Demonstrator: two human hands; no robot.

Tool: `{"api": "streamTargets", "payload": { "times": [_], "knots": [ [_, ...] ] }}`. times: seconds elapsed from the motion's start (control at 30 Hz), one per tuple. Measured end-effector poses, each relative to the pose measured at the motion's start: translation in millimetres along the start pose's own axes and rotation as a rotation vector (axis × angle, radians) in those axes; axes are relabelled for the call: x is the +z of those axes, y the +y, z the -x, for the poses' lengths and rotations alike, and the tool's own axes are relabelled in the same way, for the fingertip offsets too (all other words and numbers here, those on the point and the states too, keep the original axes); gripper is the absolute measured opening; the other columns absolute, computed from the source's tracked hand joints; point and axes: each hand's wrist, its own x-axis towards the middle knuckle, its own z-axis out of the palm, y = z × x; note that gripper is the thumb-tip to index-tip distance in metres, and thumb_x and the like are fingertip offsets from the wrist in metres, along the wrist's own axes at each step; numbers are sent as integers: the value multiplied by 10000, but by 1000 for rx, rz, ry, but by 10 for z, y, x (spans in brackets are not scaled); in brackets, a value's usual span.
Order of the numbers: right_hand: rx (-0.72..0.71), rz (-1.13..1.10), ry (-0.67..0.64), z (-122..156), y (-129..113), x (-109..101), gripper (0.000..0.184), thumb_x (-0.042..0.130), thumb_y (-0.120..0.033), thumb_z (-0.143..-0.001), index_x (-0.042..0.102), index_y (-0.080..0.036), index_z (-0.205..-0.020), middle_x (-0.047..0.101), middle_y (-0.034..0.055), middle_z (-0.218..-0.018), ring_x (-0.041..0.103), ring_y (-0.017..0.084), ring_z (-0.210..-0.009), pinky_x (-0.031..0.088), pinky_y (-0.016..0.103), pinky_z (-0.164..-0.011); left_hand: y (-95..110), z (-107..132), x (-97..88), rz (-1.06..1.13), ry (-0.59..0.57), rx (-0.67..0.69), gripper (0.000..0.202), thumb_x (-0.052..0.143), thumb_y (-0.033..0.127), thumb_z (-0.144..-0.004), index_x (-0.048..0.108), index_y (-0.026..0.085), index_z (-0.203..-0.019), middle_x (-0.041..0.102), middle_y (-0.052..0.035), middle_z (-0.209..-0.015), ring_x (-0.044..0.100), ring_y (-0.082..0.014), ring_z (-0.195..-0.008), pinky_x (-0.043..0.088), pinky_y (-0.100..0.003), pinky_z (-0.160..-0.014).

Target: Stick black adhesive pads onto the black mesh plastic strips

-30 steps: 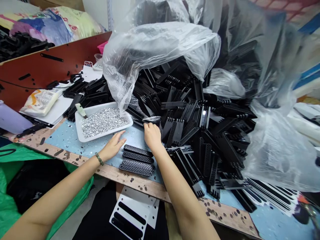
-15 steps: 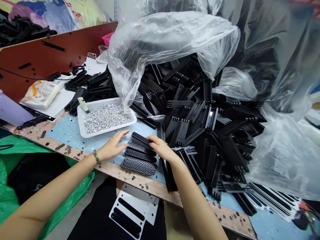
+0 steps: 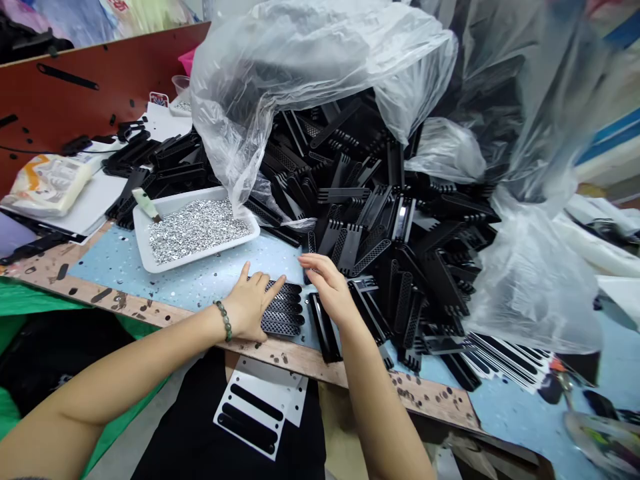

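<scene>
Several black textured strips (image 3: 284,319) lie side by side in a tight row at the front of the table. My left hand (image 3: 253,303), with a beaded bracelet at the wrist, rests over their left ends, fingers spread. To the right of the row, my right hand (image 3: 327,283) hovers with its fingers stretched out and apart, nothing seen in it. Beside and beyond that hand is a large heap of black slotted plastic parts (image 3: 350,237). One long black part (image 3: 324,327) lies between the row and the heap.
A white tray (image 3: 145,257) of small silvery metal pieces, with a brush (image 3: 146,203) in it, stands back left. A large clear plastic bag (image 3: 325,53) drapes over the heap. On my lap lies a white sheet (image 3: 250,417) with black strips. More black parts (image 3: 175,160) lie beyond the tray.
My left hand has come down onto the strips from their left side. My right hand has let go of the top strip and shifted right. The strips now lie pushed together, and the view has turned slightly right.
</scene>
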Motion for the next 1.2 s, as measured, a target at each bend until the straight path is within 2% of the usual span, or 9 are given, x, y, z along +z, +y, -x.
{"api": "streamTargets", "payload": {
  "times": [0.13,0.27,0.43,0.5,0.6,0.7,0.83,1.0,1.2],
  "knots": [
    [161,-244,282,512,61,-23,250,503,-347,-896,621,-234,-1085,646,72,-1071,638,202,-955,504,424,-932,20,-23,-57,46,-10,-4,1129,735,459,-536,255,75,-1484,495,-252,-1278,468,-442,-1127,296,-597,-994],
    [216,-398,451,820,162,212,480,478,-450,-896,460,-228,-1321,532,144,-1323,569,249,-1167,457,478,-1001,-24,12,-58,285,98,-97,1138,772,453,-508,275,142,-1483,487,-214,-1275,452,-458,-1150,331,-606,-979],
    [87,-355,-18,714,-34,586,1052,547,-674,-780,-76,-250,-1515,150,124,-1582,285,268,-1422,386,449,-1077,144,60,32,1036,368,-84,972,574,596,-771,91,196,-1514,292,-152,-1514,352,-367,-1349,333,-528,-1094],
    [63,-253,-148,596,-178,621,1160,657,-646,-709,-64,-237,-1520,177,127,-1568,287,278,-1415,358,438,-1099,237,105,102,1260,433,-35,898,468,617,-837,34,220,-1516,232,-113,-1559,364,-331,-1360,369,-491,-1094],
    [23,-90,-229,454,-342,505,1173,782,-502,-635,57,-258,-1524,228,126,-1525,285,290,-1400,301,450,-1129,239,234,189,1430,326,-64,856,380,656,-865,75,196,-1519,369,-131,-1499,465,-329,-1295,447,-474,-1040],
    [-56,200,-358,378,-382,345,1191,814,-393,-589,81,-301,-1523,266,126,-1486,279,329,-1383,304,501,-1106,78,419,231,1328,360,-203,819,327,668,-894,85,201,-1522,374,-130,-1500,406,-321,-1349,396,-476,-1091],
    [-117,620,-461,308,-268,343,1132,798,-367,-588,161,-278,-1519,300,167,-1494,320,397,-1336,312,572,-1059,-124,556,277,799,633,-357,837,401,594,-920,-57,238,-1523,-70,-86,-1611,-61,-269,-1476,68,-504,-1194],
    [-110,727,-551,236,-152,453,1297,784,-641,-509,123,-179,-1525,124,214,-1578,95,419,-1442,133,652,-1108,-144,457,347,407,345,-326,687,342,555,-952,190,190,-1514,113,-181,-1589,52,-333,-1469,65,-621,-1133],
    [-201,600,-249,614,-257,298,985,555,-602,-825,-13,-214,-1530,90,141,-1599,13,301,-1476,110,584,-1152,-12,688,272,252,529,-309,752,417,529,-936,74,229,-1534,-49,-147,-1603,-67,-345,-1465,45,-631,-1126]
  ]
}}
